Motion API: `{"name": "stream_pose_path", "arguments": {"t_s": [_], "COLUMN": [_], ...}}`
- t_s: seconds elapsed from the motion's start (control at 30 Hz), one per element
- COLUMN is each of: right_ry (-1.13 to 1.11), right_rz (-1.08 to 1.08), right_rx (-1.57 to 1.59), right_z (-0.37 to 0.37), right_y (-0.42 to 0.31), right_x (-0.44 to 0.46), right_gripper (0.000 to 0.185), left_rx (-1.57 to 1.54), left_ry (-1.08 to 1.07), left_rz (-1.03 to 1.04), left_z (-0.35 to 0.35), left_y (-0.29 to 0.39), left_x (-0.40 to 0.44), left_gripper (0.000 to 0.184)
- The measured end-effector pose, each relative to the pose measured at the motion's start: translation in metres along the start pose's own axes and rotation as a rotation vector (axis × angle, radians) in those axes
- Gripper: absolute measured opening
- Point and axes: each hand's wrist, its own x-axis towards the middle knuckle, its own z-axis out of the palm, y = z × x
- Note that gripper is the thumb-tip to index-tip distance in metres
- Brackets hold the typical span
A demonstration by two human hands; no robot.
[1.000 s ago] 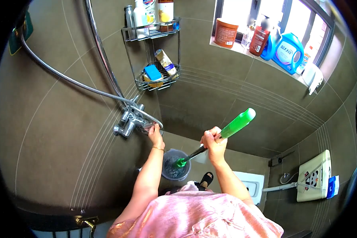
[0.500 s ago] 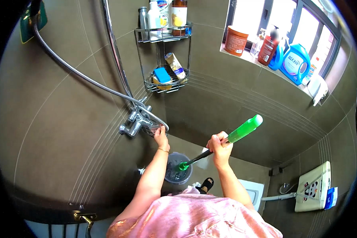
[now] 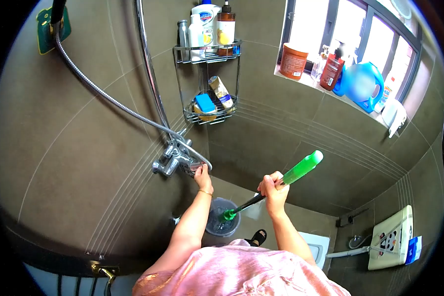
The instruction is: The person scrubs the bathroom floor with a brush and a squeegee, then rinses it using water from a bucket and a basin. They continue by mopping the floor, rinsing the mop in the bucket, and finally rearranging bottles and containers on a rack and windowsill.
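Observation:
My left hand [image 3: 202,178] reaches to the wall-mounted shower faucet [image 3: 171,157], its fingers closed on the flat faucet lever [image 3: 197,166]. My right hand [image 3: 274,193] is wrapped round the shaft of a mop [image 3: 302,168], just below its bright green grip. The mop slants down to the left, its green lower end [image 3: 229,214] inside a grey bucket [image 3: 224,234] on the floor. Dark, watery contents fill the bucket; the mop's head is mostly hidden in them.
A metal hose [image 3: 108,102] hangs across the left wall to the faucet. A wire corner shelf [image 3: 207,53] holds bottles and a blue sponge [image 3: 205,103]. Bottles line the window sill, including a blue jug [image 3: 362,89]. A squat toilet [image 3: 314,246] and a cistern [image 3: 390,239] are at right.
The whole view has shifted slightly, with the surroundings lower in the frame. The mop's grip sits a little lower and further left. Both hands keep their holds.

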Motion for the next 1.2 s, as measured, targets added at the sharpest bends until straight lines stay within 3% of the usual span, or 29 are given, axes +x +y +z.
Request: {"name": "stream_pose_path", "arguments": {"t_s": [0.73, 0.77, 0.83, 0.87, 0.93, 1.03, 1.17, 1.2], "right_ry": [-0.007, -0.028, -0.072, -0.098, -0.151, -0.315, -0.378, -0.422], "right_rz": [0.05, 0.004, -0.088, -0.009, 0.15, 0.3, 0.058, 0.097], "right_rx": [-0.001, -0.046, -0.139, -0.213, -0.126, -0.276, -0.275, -0.254], "right_z": [0.009, 0.012, 0.019, 0.013, 0.004, 0.015, 0.068, 0.079], "right_y": [0.003, 0.006, 0.02, 0.042, 0.099, 0.104, 0.088, 0.086], "right_x": [-0.009, -0.009, -0.008, -0.01, -0.018, -0.008, 0.02, 0.028], "right_gripper": [0.018, 0.017, 0.017, 0.018, 0.021, 0.021, 0.023, 0.024], "left_rx": [0.142, 0.166, 0.115, 0.112, 0.18, 0.18, 0.075, 0.053], "left_ry": [-0.094, -0.15, -0.061, -0.078, -0.091, -0.234, -0.397, -0.462], "left_rz": [0.039, -0.011, -0.106, -0.164, -0.236, -0.173, 0.019, 0.102], "left_z": [-0.003, -0.009, -0.016, -0.023, -0.031, -0.029, 0.006, 0.02], "left_y": [0.016, 0.01, 0.0, 0.004, 0.021, 0.058, 0.134, 0.161], "left_x": [-0.008, -0.005, -0.013, -0.023, -0.05, -0.075, -0.087, -0.09], "left_gripper": [0.015, 0.019, 0.031, 0.041, 0.035, 0.029, 0.022, 0.026]}}
